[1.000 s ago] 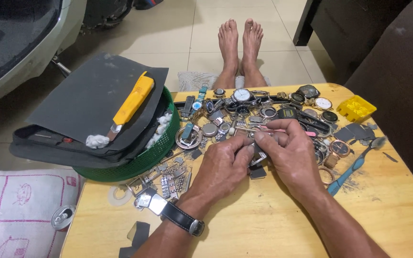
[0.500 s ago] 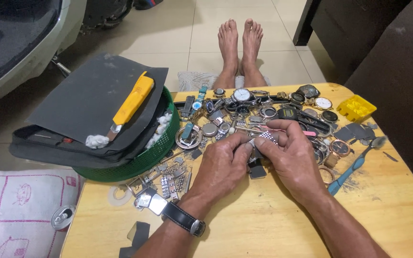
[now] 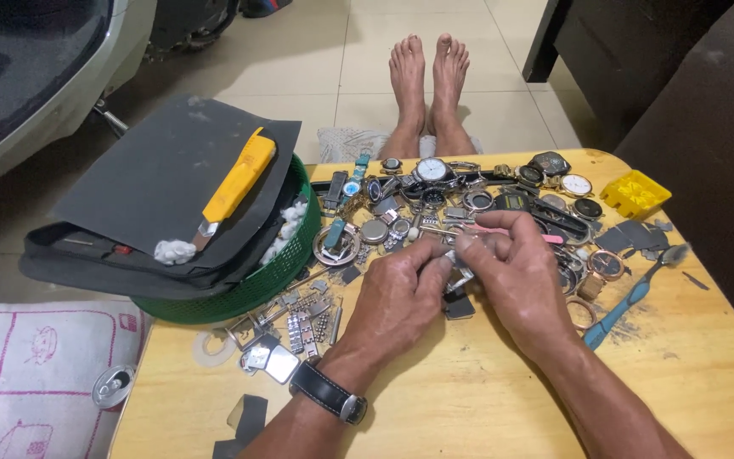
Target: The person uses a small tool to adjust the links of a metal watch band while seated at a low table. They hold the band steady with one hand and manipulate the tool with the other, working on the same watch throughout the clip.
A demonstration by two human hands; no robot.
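Both grips pinched together over one small metal watch part (image 3: 462,274): left hand (image 3: 401,293) fingertips closed against its near side, right hand (image 3: 516,272) closed on its far side, knuckles almost touching. Directly beneath, a dark square piece (image 3: 459,307) on the wooden surface (image 3: 469,408). Just beyond, a heap of watches (image 3: 469,191). Right of the grip, a blue toothbrush (image 3: 630,297). Well left, a green basket (image 3: 252,285) carrying a yellow utility knife (image 3: 235,183).
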